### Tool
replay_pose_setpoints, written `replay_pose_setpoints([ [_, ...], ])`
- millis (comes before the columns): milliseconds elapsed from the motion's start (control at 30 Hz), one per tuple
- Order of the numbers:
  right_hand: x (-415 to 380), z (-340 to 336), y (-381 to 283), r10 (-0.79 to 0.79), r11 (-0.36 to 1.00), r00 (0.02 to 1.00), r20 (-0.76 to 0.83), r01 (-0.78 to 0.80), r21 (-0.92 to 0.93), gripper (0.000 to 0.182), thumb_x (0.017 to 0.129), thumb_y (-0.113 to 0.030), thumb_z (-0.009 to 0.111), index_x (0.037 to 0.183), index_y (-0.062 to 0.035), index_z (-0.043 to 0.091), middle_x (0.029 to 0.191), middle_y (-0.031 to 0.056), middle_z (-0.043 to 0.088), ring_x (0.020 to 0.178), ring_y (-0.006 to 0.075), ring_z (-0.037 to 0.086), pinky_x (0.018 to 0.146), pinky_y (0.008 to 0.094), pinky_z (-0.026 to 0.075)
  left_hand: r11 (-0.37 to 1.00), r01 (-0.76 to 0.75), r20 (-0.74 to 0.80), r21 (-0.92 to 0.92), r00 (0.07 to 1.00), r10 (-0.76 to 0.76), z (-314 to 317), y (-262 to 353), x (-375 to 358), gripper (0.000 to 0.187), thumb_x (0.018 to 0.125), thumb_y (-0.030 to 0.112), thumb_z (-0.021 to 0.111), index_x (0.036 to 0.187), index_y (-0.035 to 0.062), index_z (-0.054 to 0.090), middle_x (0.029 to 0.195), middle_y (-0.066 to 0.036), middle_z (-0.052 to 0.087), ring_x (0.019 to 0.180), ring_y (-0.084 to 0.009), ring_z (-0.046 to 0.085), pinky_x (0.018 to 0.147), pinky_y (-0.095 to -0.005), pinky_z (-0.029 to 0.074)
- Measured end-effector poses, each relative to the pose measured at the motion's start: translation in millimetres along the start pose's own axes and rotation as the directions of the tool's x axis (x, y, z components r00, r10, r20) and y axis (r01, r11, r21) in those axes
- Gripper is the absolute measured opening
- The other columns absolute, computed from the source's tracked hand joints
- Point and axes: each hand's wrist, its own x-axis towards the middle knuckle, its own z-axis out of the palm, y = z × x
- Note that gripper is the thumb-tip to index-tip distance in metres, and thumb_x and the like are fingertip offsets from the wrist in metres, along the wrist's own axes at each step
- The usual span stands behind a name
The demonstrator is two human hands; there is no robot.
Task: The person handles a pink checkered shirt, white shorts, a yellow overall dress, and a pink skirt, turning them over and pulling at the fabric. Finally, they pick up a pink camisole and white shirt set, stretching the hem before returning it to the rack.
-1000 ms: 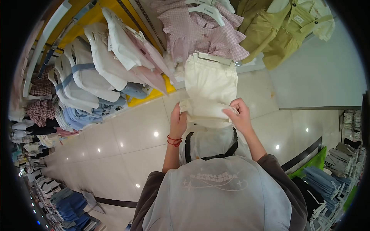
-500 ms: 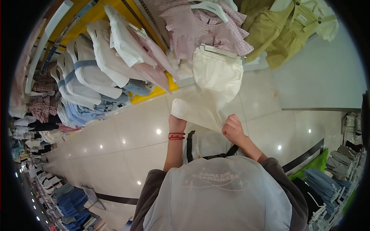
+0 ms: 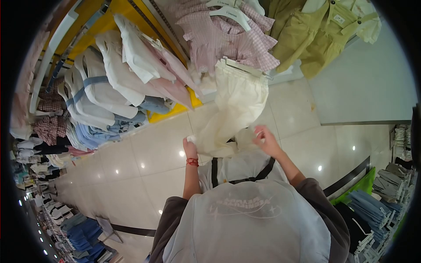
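Note:
Cream trousers [image 3: 240, 94] hang from a clip hanger [image 3: 245, 69] in front of a pink gingham top [image 3: 219, 37], their legs drawn toward me. My left hand [image 3: 190, 148], with a red cord bracelet [image 3: 192, 162] at the wrist, pinches the end of one trouser leg at its left side. On the other side, my right hand [image 3: 265, 141] is apart from the cloth, fingers loosely bent and spread with nothing between them. The other leg hangs just left of those fingers, slightly blurred.
White and pink garments [image 3: 131, 65] hang on a rail at the left. Olive overalls [image 3: 322, 35] hang at the upper right, beside a pale panel [image 3: 368, 83]. Folded jeans [image 3: 370, 208] stand at the lower right, more jeans [image 3: 83, 230] at lower left. Glossy tiles [image 3: 144, 162] cover the floor.
My right hand has let go of the trouser leg and opened. My left hand has moved slightly left and down, still holding its end, and the taut cloth has slackened.

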Motion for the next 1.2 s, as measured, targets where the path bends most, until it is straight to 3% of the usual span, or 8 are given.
replay_pose_setpoints([
  [133, 72.9, -27.5, 60.2, 0.174, 0.984, 0.921, -0.347, -0.176, 0.026, 0.074, 0.066, -0.013, 0.073, 0.124, -0.0055, 0.027, 0.115, 0.0119, 0.042, 0.094, 0.0174, 0.049, 0.075, 0.0325, 0.045, 0.76, -0.1, 0.006, 0.642, 0.992, 0.126, -24.9, -50.4, 0.9, 0.041, 0.075, 0.003, 0.047, 0.115, 0.0004, 0.039, 0.078, -0.012, 0.055, 0.068, -0.0234, 0.055, 0.063, -0.0313, 0.045],
  [300, 173.1, -23.6, 108.9, -0.009, 1.0, 0.897, -0.442, 0.002, -0.016, 0.072, 0.066, -0.02, 0.074, 0.122, -0.0026, 0.032, 0.115, 0.0155, 0.047, 0.097, 0.0234, 0.052, 0.08, 0.0329, 0.044, 0.8, -0.196, 0.151, 0.567, 0.98, 0.133, -32.6, -72.4, -4.5, 0.049, 0.07, 0.006, 0.059, 0.113, -0.0041, 0.038, 0.096, -0.018, 0.051, 0.088, -0.0272, 0.052, 0.076, -0.0351, 0.044],
  [500, 192.5, 23.9, 52.2, 0.348, 0.928, 0.904, -0.249, -0.37, -0.048, 0.039, 0.075, -0.031, 0.063, 0.092, 0.0019, 0.051, 0.075, 0.0158, 0.059, 0.07, 0.0272, 0.059, 0.065, 0.0362, 0.046, 0.591, -0.538, 0.409, 0.602, 0.843, 0.35, 31.1, 6.9, -26.0, 0.08, 0.061, 0.021, 0.076, 0.121, -0.0088, 0.032, 0.116, -0.022, 0.043, 0.108, -0.0327, 0.043, 0.09, -0.0392, 0.038],
  [667, 139.9, 92.7, -11.2, -0.03, 0.992, 0.998, 0.064, 0.022, 0.126, 0.032, 0.078, -0.026, 0.06, 0.091, 0.0014, 0.051, 0.083, 0.0182, 0.058, 0.078, 0.0294, 0.059, 0.067, 0.0365, 0.045, 0.644, -0.72, 0.599, 0.257, 0.642, 0.479, 124.0, 68.4, -22.7, 0.075, 0.066, 0.023, 0.074, 0.122, -0.0062, 0.033, 0.117, -0.018, 0.045, 0.108, -0.0297, 0.045, 0.091, -0.0376, 0.037],
  [800, 131.6, 92.1, -39.1, -0.522, 0.847, 0.844, 0.123, 0.53, -0.036, 0.028, 0.078, -0.018, 0.06, 0.098, 0.0008, 0.053, 0.101, 0.0152, 0.058, 0.09, 0.0242, 0.058, 0.075, 0.0323, 0.046, 0.932, -0.305, 0.463, 0.194, 0.866, 0.186, 93.3, 40.0, 24.6, 0.052, 0.078, 0.02, 0.062, 0.12, -0.0018, 0.04, 0.111, -0.013, 0.05, 0.102, -0.0255, 0.05, 0.087, -0.0357, 0.04],
  [967, 140.6, 75.8, 19.8, -0.022, 0.948, 0.934, 0.358, -0.094, 0.303, 0.025, 0.078, -0.011, 0.058, 0.101, -0.0016, 0.054, 0.094, 0.0096, 0.061, 0.079, 0.0141, 0.058, 0.073, 0.0283, 0.046, 0.9, 0.336, 0.417, -0.279, 0.886, -0.202, 96.8, 80.1, 17.8, 0.034, 0.089, 0.021, 0.04, 0.116, 0.0016, 0.048, 0.11, -0.01, 0.055, 0.099, -0.023, 0.054, 0.085, -0.0371, 0.044],
  [1100, 152.8, 56.4, 26.0, 0.165, 0.946, 0.976, 0.144, -0.198, 0.255, 0.031, 0.076, -0.01, 0.058, 0.106, -0.0034, 0.051, 0.107, 0.0115, 0.055, 0.093, 0.0224, 0.055, 0.078, 0.0313, 0.045, 0.886, 0.435, 0.573, -0.163, 0.773, -0.274, 84.4, 92.8, 18.5, 0.039, 0.09, 0.022, 0.034, 0.12, -0.0008, 0.044, 0.117, -0.012, 0.052, 0.105, -0.0228, 0.052, 0.09, -0.0354, 0.043],
  [1200, 166.2, 66.8, 23.0, -0.18, 0.977, 0.981, -0.067, 0.187, 0.106, 0.042, 0.076, -0.012, 0.057, 0.115, -0.0045, 0.044, 0.123, 0.0142, 0.041, 0.11, 0.0267, 0.044, 0.089, 0.0353, 0.039, 0.913, 0.406, 0.554, -0.027, 0.767, -0.325, 78.9, 87.6, 14.5, 0.039, 0.089, 0.022, 0.036, 0.119, -0.0008, 0.045, 0.115, -0.011, 0.053, 0.103, -0.0212, 0.053, 0.089, -0.0335, 0.043],
])
